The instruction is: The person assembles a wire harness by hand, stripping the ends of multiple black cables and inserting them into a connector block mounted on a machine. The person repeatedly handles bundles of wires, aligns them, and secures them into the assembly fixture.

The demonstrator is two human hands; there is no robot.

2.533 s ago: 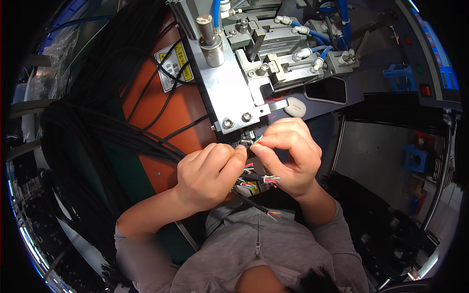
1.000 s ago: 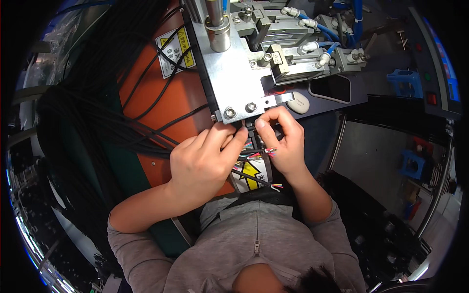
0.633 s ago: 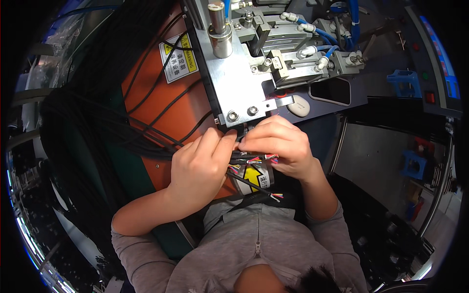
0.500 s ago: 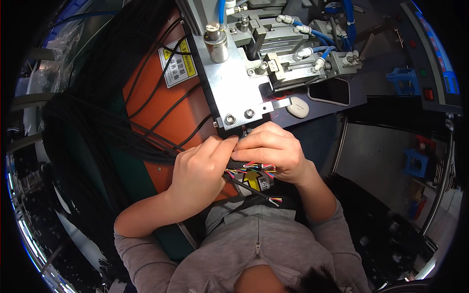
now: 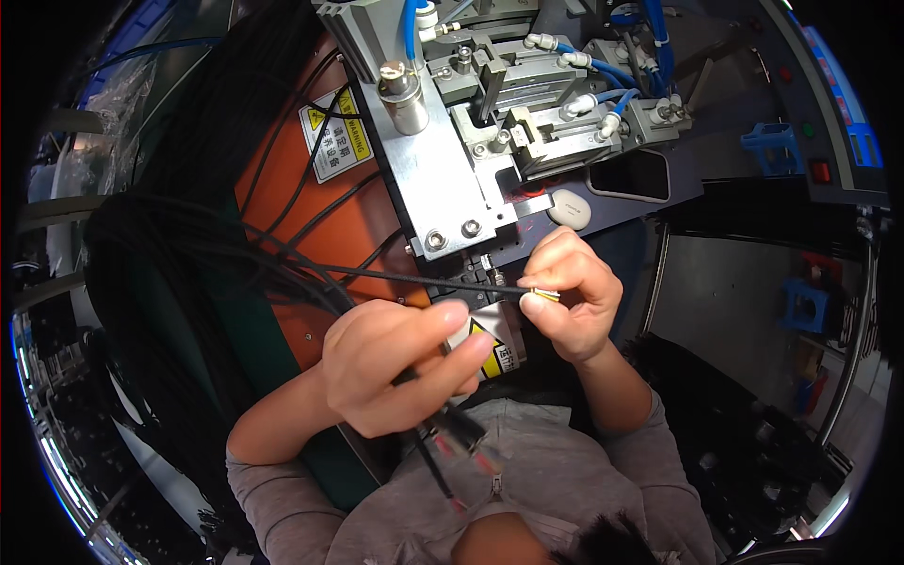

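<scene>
Right now a thin black cable point(image 5: 443, 280) runs level just below the lower edge of the grey metal plate point(image 5: 428, 179), and its stripped, yellowish tip point(image 5: 544, 294) is pinched between thumb and forefinger of the right hand point(image 5: 570, 297). That hand sits below and to the right of the plate, just under the small white oval pad point(image 5: 568, 208), knuckles up, fingers curled tight around the cable end, wrist bent back toward the body.

By the look of it, this is the presenting step: one lead has been singled out and its end is being lined up with the small dark fixture at the plate's lower right corner. The move to come calls for a steady, straight push of the tip, with slack fed from the other side.

Below and left of the plate, the left hand point(image 5: 400, 363) is closed loosely around a bunch of other black leads point(image 5: 452, 438), whose red-sleeved ends hang toward the grey shirt; its index finger lies extended along them.

Left of the plate, more black cables point(image 5: 217, 245) fan across an orange panel point(image 5: 287, 188) bearing a yellow warning label. Above the plate stand pneumatic blocks with blue hoses point(image 5: 603, 75).
</scene>
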